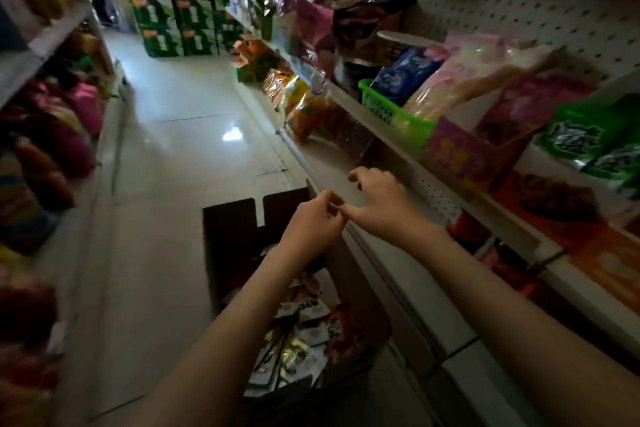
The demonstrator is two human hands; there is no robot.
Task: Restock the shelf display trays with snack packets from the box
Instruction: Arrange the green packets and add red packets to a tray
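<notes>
Snack packets [304,329] lie heaped in the near end of a cardboard box [235,236]; box stands on the tiled floor [173,149], just beside the foot of the right-hand shelving; far flaps upright. Both hands are raised over the box's far end, at the front edge of a lower shelf [329,156]. Left hand [311,220]: grip curled, fingertips meeting the right thumb; cannot tell whether anything is pinched there. Right hand [377,204]: grip curled, knuckles up, nothing visible in it. On the upper shelf, a green basket [391,111] holds blue packets [405,74] and a pink bag [467,76]; a purple carton tray [460,152] sits touching the basket; green packets [588,139] lie beyond that. Picture is dim and blurred at the edges.
</notes>
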